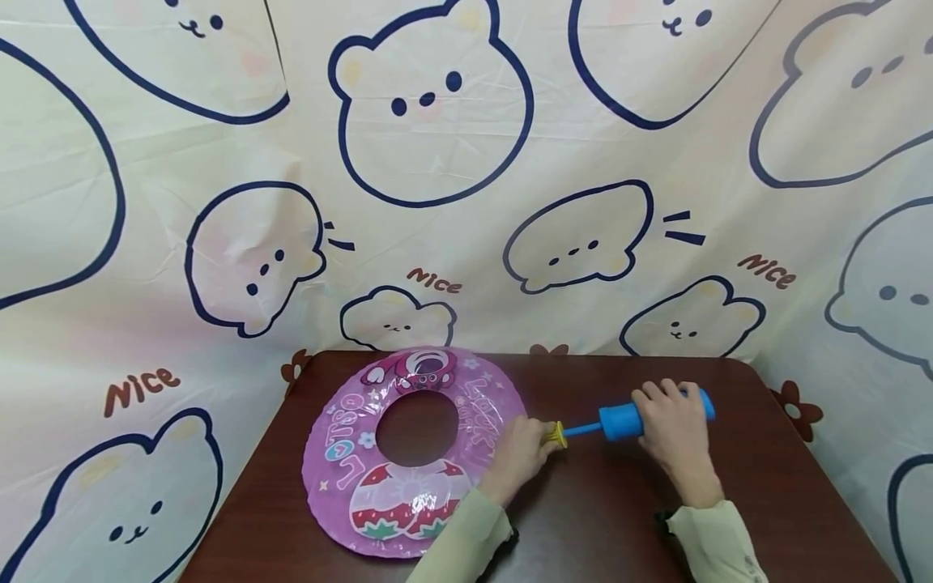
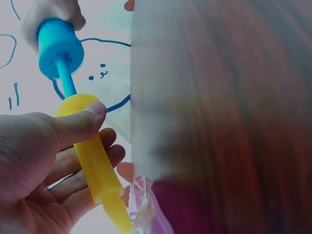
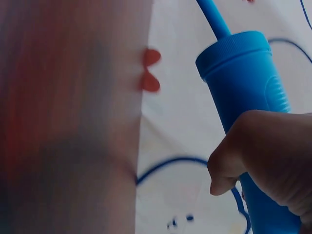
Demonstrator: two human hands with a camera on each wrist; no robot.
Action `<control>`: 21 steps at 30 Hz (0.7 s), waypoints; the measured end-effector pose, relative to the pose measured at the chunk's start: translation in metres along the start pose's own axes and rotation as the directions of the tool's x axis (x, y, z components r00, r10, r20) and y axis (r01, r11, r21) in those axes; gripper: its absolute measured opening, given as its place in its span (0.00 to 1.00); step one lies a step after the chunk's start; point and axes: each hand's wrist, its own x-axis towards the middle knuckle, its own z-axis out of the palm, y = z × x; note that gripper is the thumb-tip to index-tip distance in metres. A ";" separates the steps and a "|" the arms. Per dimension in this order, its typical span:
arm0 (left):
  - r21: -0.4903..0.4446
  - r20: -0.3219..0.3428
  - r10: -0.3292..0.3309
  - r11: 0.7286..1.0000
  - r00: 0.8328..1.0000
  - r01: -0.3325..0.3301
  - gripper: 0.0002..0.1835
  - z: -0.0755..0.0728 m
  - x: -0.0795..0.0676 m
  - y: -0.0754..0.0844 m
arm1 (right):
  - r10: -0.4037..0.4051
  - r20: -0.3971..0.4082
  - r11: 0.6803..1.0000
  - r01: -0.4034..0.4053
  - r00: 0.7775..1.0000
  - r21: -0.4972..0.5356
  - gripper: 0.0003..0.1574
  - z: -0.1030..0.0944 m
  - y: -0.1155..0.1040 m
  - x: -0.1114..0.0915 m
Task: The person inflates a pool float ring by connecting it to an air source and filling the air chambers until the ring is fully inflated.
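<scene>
In the head view, the left hand (image 1: 519, 457) pinches a yellow tapered plastic piece (image 1: 558, 435), and the right hand (image 1: 672, 429) is wrapped around a blue cylindrical plastic pump body (image 1: 622, 422). Between the two grips runs a thin blue plastic rod (image 1: 583, 429), joining yellow piece and pump body. A round purple inflatable plastic ring (image 1: 331, 486), printed with strawberries and lettering, lies just to the left of the left grip on a dark brown wood-grain table (image 1: 598, 518). Behind both grips hangs a cream cloth (image 1: 437, 154) printed with bear outlines. In the left wrist view, the thumb (image 2: 80, 126) presses the yellow piece near the rod, fingers (image 2: 113, 153) curled along its far side. Past this grip, the narrow tip (image 2: 117, 214) sits just beside a crumpled clear plastic part (image 2: 140, 195); whether they touch, I cannot tell. In the right wrist view, the right hand holds the pump body behind its ridged collar (image 3: 236, 51), with the rod extending beyond the grip
</scene>
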 end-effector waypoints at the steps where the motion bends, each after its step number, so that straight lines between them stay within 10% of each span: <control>1: -0.001 0.001 -0.003 1.000 1.000 0.003 0.08 -0.001 0.000 0.000 | -0.013 -0.007 1.000 0.013 1.000 0.000 0.40 0.002 -0.006 0.001; 12: -0.073 0.041 -0.038 0.997 0.998 0.041 0.07 -0.003 0.001 0.005 | -0.062 -0.072 0.998 0.064 0.996 0.028 0.41 0.018 -0.049 0.002; 21: -0.126 0.080 -0.062 0.989 0.995 0.072 0.07 -0.006 0.000 0.004 | 0.043 -0.076 0.997 -0.038 0.996 0.065 0.39 -0.004 0.003 -0.001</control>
